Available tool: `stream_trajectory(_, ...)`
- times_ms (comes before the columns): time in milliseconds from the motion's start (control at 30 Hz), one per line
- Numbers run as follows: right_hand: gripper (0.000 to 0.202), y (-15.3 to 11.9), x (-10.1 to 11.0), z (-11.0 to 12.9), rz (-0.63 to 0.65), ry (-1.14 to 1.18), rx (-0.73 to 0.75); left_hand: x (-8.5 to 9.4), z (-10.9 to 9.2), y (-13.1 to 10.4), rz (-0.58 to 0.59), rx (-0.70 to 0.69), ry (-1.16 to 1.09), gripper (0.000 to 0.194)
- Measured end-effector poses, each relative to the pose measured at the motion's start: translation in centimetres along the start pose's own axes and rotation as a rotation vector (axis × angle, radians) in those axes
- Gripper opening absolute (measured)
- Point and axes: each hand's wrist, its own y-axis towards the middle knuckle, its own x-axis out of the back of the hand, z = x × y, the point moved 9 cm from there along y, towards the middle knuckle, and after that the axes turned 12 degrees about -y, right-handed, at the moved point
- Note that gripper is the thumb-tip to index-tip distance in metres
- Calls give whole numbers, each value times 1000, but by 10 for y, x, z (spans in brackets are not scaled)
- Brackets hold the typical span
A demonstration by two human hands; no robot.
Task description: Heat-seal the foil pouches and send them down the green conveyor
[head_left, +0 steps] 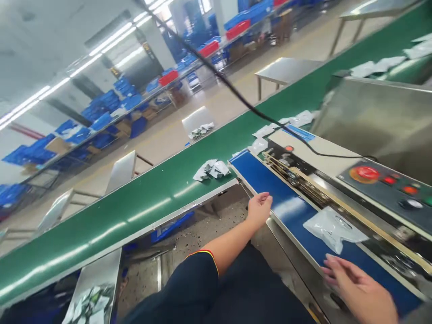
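Right hand: grip open, flat beside clear plastic pouch lying on blue sealer belt. Left hand: open, empty, at belt's edge. Step judged: feeding pouch; next needs straight alignment.

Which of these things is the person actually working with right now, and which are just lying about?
In use:
- left hand, open at the edge of the blue belt
- right hand, open on that belt
- clear packet lying on the belt, just ahead of the right hand

Lying about:
- packets on the green conveyor
- red button
- black cable
- blue crates
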Motion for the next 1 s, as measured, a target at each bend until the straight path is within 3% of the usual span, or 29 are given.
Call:
stream_trajectory(67,71,17,-50,51,81,-37,128,59,-29,20,-107,-104,116,36)
stream_trajectory(133,74,35,-108,117,161,-101,315,111,-60,46,-167,-201,312,43)
stream_trajectory(267,75,63,-236,263,229,-432,845,185,-104,121,-223,-268,798,81)
stream_trajectory(367,94,93,-335,344,181,-813,1118,229,-104,188,-258,-121,1079,114)
stream_trajectory(433,118,124,-392,374,134,-1058,1163,248,-91,225,-239,-33,1207,125)
stream_trajectory(500,145,162,-431,386,77,-1237,1113,257,-73,250,-193,-9,1271,124)
stream_trajectory(600,172,225,-460,376,81,-1351,901,259,-43,269,-117,-32,1272,111)
stream_trajectory(667,172,260,-469,364,167,-1376,800,252,-29,277,-68,-71,1253,96)
stream_trajectory(733,154,282,-472,362,249,-1399,795,245,-25,284,-38,-131,1237,76)
stream_trajectory(833,104,291,-467,376,293,-1416,840,237,-34,295,2,-209,1214,54)
stream_trajectory(900,79,284,-463,389,287,-1403,848,233,-43,301,67,-241,1192,48)
stream_trajectory(1000,61,260,-466,407,288,-1350,864,236,-65,299,142,-275,1132,44)
